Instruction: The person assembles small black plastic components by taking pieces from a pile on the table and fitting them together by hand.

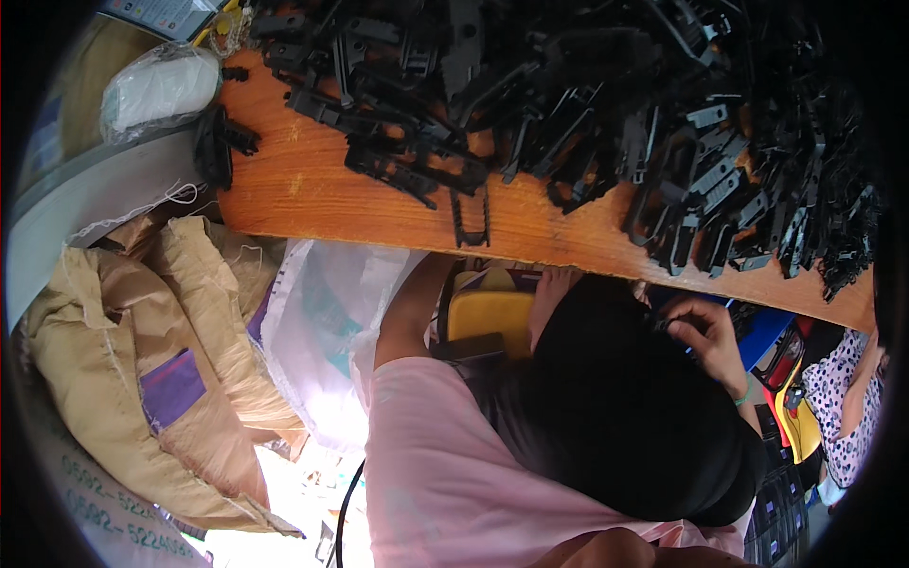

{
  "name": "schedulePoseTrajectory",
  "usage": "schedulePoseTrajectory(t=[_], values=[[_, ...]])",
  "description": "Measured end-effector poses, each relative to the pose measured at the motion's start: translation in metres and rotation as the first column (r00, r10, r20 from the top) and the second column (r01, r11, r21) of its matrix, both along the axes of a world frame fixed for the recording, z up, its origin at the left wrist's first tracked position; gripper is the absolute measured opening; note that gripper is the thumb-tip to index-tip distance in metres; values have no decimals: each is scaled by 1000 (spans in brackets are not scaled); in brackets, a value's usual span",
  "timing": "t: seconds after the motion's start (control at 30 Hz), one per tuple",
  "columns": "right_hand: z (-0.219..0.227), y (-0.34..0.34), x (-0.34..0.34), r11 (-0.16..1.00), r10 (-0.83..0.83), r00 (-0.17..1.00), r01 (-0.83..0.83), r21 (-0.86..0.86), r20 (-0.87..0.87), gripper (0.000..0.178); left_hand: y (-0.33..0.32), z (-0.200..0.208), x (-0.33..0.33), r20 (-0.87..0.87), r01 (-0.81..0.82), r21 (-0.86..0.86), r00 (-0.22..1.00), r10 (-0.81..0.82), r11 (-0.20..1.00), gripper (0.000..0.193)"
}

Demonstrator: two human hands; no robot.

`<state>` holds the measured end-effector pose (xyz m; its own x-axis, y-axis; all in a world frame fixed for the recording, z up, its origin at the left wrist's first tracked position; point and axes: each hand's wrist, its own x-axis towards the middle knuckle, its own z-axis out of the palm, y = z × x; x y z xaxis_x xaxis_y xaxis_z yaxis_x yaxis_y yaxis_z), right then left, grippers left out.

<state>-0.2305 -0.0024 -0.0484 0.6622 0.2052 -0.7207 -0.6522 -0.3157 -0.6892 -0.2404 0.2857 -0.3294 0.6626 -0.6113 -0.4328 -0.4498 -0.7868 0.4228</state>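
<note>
My right hand, with a green band at the wrist, is in front of the table edge beside my black-clad knee. Its fingers are curled in toward a small dark piece at their tips, too small and shaded to name. My left arm comes out of a pink sleeve and passes beneath the table edge, which hides the hand. Black plastic parts, many of them long slotted frames, lie heaped over the wooden table. One slotted frame sticks out near the front edge.
Brown sacks and a white plastic bag stand at the left. A plastic-wrapped white bundle lies at the far left. Under the table is a yellow object. At the right, another person's spotted clothing shows beside a blue panel.
</note>
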Motion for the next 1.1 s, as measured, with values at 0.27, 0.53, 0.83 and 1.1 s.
schedulePoseTrajectory(t=[0.27, 0.53, 0.83, 1.1], values=[[6, -2, 0, 993, -78, 996, 82, 82, -47, 8, 54, 17, 15, -186, 78, 55, 980, -66, 995, 31], [7, 9, -32, 1000, -3, 1000, 3, 24, -8, 6, 76, -14, 59, -239, 121, 76, 966, -100, 990, 32], [31, 2, -51, 996, -84, 989, 82, 20, 125, 7, 99, -96, 10, -390, 196, 59, 907, -158, 979, 46], [15, -11, -57, 977, -178, 979, 188, -98, 105, 7, 59, -61, 62, -98, -304, 270, 935, 341, 913, 43]])
